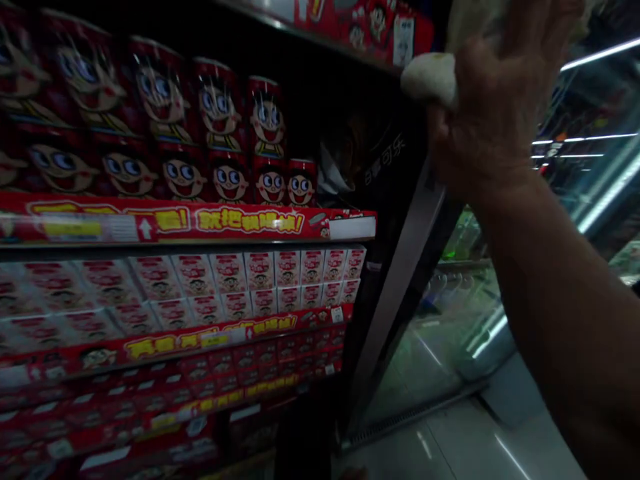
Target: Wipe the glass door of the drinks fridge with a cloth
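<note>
My right hand [493, 100] is raised at the upper right, its palm pressed on a pale cloth [431, 77] against the top of a dark fridge frame [400, 280]. The fingers spread flat over the cloth, and part of the cloth bulges out to the left of the hand. My forearm runs down to the lower right corner. My left hand is not in view.
A red shelf unit [185, 223] fills the left, stacked with red cartoon-face cans [220, 113] on top and small white and red cartons [235, 283] below. A glass fridge door [450, 320] stands to the right. Pale floor tiles [465, 440] lie below.
</note>
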The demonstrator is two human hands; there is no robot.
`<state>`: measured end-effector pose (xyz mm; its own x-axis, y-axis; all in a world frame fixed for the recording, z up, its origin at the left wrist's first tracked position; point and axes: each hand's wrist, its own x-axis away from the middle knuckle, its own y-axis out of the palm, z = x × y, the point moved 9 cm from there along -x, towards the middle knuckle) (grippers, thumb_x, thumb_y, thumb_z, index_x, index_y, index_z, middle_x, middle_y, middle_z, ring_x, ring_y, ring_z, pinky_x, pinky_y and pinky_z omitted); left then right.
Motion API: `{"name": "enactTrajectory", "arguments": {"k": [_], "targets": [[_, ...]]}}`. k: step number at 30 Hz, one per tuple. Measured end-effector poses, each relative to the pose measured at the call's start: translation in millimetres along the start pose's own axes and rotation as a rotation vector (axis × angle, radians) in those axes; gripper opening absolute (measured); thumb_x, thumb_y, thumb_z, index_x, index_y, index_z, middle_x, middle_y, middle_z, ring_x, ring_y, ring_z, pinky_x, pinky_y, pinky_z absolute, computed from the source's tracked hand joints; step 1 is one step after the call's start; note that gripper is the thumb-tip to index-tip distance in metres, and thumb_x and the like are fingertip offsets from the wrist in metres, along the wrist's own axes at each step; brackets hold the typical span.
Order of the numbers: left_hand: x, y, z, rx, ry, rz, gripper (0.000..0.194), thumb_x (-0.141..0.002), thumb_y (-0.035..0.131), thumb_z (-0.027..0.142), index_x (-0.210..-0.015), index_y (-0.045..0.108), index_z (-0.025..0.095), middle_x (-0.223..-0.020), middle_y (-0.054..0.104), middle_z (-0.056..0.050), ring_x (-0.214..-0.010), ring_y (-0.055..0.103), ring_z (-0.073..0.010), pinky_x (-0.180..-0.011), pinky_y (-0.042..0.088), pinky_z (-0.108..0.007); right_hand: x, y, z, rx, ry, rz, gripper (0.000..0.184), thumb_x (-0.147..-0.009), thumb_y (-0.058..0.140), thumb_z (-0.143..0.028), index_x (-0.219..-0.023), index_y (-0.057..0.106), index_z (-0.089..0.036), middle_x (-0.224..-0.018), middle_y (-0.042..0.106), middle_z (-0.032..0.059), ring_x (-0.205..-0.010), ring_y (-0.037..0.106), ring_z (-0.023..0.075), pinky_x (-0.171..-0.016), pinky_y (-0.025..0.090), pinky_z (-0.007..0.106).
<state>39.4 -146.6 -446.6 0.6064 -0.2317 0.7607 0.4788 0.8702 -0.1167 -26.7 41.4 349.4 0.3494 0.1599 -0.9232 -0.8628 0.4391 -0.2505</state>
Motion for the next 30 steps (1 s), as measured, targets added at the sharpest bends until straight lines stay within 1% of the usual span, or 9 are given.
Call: {"name": "enactTrajectory", "arguments": {"k": [3, 6, 9, 12, 14, 18, 24, 27, 30], "targets": [[3.5, 16.7, -32.8, 0.055, -0.071, -0.087, 0.034, -0.106, 0.065, 0.049, -0.105, 0.063, 0.014, -0.087, 0.067, -0.003, -0.068, 0.060, -0.0118, -0.059, 0.047, -0.023, 75.8, 7.8, -34.4, 0.017, -0.093, 0.070, 0.053, -0.112, 0.050, -0.044, -0.129, 0.073, 0.001, -0.176, 0.033, 0.0249, -0.166, 0.022, 0.0518, -0.131, 0.023, 0.071], [5.3, 20.3, -47.9, 0.122, -0.086, -0.129, 0.031, -0.099, 0.070, 0.045, -0.095, 0.056, 0.018, -0.078, 0.068, -0.003, -0.061, 0.059, -0.0123, -0.054, 0.032, -0.022, 168.8, 22.0, -69.3, -0.061, -0.141, 0.045, 0.038, -0.104, 0.063, -0.032, -0.133, 0.074, -0.011, -0.174, 0.040, 0.0175, -0.169, 0.016, 0.0477, -0.130, 0.025, 0.076], [8.8, 16.0, -50.6, 0.160, -0.074, -0.137, 0.033, -0.093, 0.073, 0.047, -0.095, 0.057, 0.018, -0.080, 0.071, -0.004, -0.063, 0.062, -0.0131, -0.057, 0.033, -0.023, 276.0, 46.0, -111.8, -0.146, -0.218, -0.174, 0.042, -0.102, 0.061, -0.032, -0.141, 0.070, -0.016, -0.173, 0.044, 0.0150, -0.172, 0.010, 0.0415, -0.134, 0.007, 0.078], [13.3, 13.1, -51.5, 0.168, -0.079, -0.136, 0.028, -0.100, 0.067, 0.043, -0.100, 0.060, 0.016, -0.083, 0.070, -0.003, -0.068, 0.064, -0.0132, -0.060, 0.038, -0.023, 389.5, 61.6, -157.9, -0.207, -0.341, -0.408, 0.041, -0.106, 0.054, -0.025, -0.143, 0.069, -0.014, -0.173, 0.043, 0.0173, -0.173, 0.013, 0.0331, -0.136, -0.008, 0.072], [15.0, 13.7, -53.7, 0.161, -0.096, -0.138, 0.025, -0.106, 0.063, 0.040, -0.104, 0.062, 0.015, -0.084, 0.069, -0.002, -0.070, 0.063, -0.0131, -0.061, 0.041, -0.023, 459.3, 68.9, -183.3, -0.297, -0.386, -0.585, 0.043, -0.108, 0.049, -0.017, -0.147, 0.066, -0.013, -0.174, 0.039, 0.0186, -0.173, 0.017, 0.0297, -0.138, -0.003, 0.070], [15.3, 19.1, -60.3, 0.150, -0.145, -0.152, 0.027, -0.110, 0.061, 0.040, -0.109, 0.065, 0.014, -0.086, 0.067, -0.001, -0.069, 0.062, -0.0129, -0.063, 0.048, -0.024, 574.0, 83.5, -224.6, -0.552, -0.381, -0.980, 0.053, -0.109, 0.039, -0.011, -0.159, 0.058, -0.008, -0.174, 0.034, 0.0232, -0.169, 0.028, 0.0323, -0.135, 0.028, 0.063], [18.3, 29.6, -62.8, 0.151, -0.167, -0.180, 0.031, -0.110, 0.063, 0.043, -0.106, 0.067, 0.013, -0.085, 0.067, -0.001, -0.069, 0.062, -0.0123, -0.065, 0.053, -0.025, 689.8, 108.3, -296.8, -0.678, -0.500, -1.351, 0.052, -0.103, 0.043, -0.010, -0.146, 0.067, 0.005, -0.160, 0.054, 0.0305, -0.160, 0.043, 0.0365, -0.141, 0.022, 0.053], [20.4, 34.6, -65.5, 0.147, -0.180, -0.182, 0.031, -0.110, 0.063, 0.044, -0.107, 0.067, 0.013, -0.084, 0.067, -0.001, -0.069, 0.063, -0.0127, -0.066, 0.054, -0.026, 728.3, 122.0, -330.9, -0.695, -0.525, -1.456, 0.050, -0.097, 0.045, -0.007, -0.137, 0.071, 0.010, -0.150, 0.060, 0.0352, -0.153, 0.051, 0.0401, -0.140, 0.019, 0.060], [19.5, 39.6, -69.0, 0.138, -0.192, -0.184, 0.033, -0.110, 0.062, 0.046, -0.110, 0.067, 0.014, -0.083, 0.067, 0.000, -0.067, 0.062, -0.0130, -0.067, 0.054, -0.027, 753.2, 129.4, -354.7, -0.726, -0.526, -1.528, 0.052, -0.090, 0.047, -0.003, -0.135, 0.072, 0.007, -0.146, 0.063, 0.0332, -0.152, 0.052, 0.0395, -0.135, 0.023, 0.068]]}}
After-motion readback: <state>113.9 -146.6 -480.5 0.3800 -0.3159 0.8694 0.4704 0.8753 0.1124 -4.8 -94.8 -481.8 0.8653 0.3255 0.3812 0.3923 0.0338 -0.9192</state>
